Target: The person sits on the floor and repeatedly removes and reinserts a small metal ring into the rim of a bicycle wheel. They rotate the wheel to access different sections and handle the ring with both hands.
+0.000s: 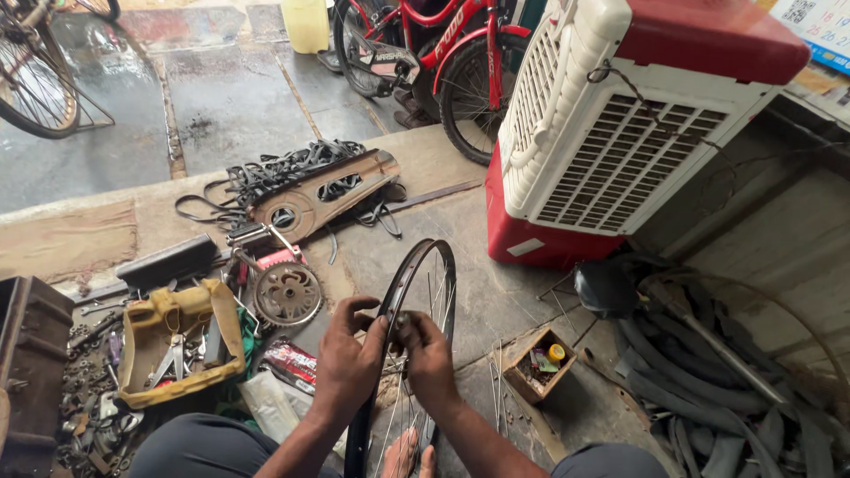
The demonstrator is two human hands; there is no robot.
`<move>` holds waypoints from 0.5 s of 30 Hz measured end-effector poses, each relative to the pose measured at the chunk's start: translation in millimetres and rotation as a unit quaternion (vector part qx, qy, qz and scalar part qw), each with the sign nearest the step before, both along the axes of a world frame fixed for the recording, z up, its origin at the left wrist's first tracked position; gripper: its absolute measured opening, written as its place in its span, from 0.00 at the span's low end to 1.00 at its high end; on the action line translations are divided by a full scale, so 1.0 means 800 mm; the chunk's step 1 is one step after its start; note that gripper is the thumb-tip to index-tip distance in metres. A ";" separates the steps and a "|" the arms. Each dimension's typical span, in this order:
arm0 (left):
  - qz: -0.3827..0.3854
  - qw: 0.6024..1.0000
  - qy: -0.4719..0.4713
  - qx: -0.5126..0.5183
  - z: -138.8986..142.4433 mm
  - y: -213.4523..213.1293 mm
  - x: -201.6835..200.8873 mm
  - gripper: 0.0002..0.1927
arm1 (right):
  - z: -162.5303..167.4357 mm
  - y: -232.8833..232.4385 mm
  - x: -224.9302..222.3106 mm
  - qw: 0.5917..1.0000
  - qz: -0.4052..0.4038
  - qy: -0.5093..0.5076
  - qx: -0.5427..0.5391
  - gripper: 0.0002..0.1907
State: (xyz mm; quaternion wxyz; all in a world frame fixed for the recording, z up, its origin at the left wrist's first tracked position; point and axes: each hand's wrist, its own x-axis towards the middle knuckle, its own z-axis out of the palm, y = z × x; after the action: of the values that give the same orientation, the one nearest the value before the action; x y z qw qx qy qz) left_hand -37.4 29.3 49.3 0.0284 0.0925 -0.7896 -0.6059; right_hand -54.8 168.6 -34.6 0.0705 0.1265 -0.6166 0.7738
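A black bicycle wheel rim [432,257] with thin metal spokes stands upright on the stone floor between my knees. My left hand [348,358] grips the rim's near left edge, fingers curled over it. My right hand [427,354] pinches a small part on the rim just beside the left hand, fingers closed. What the fingertips hold is too small to make out. My bare toes [409,456] show under the wheel.
A yellow tool tray [181,341], a chainring [287,293], a chain guard [323,190] and loose nuts lie at left. A small wooden box [537,365] sits right of the wheel. A red-and-white air cooler [620,124], old tyres [708,389] and a red bicycle [443,53] surround.
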 end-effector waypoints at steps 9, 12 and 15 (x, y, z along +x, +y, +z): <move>-0.035 0.994 0.085 0.054 -0.012 -0.003 -0.007 0.18 | 0.003 -0.006 -0.010 0.995 -0.001 -0.049 -0.089 0.11; -0.021 0.995 0.065 0.067 -0.009 -0.004 -0.001 0.17 | 0.009 -0.005 0.002 0.999 0.013 0.037 -0.023 0.14; -0.013 0.991 0.130 0.000 -0.003 0.000 -0.001 0.17 | 0.017 0.000 -0.014 0.988 -0.025 -0.144 -0.042 0.15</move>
State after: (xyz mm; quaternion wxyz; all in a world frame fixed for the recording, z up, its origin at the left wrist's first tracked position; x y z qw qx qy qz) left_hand -38.1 29.2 47.0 0.1223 0.0027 -0.7803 -0.6133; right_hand -65.9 168.9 -21.1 0.0057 -0.0046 -0.5899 0.8074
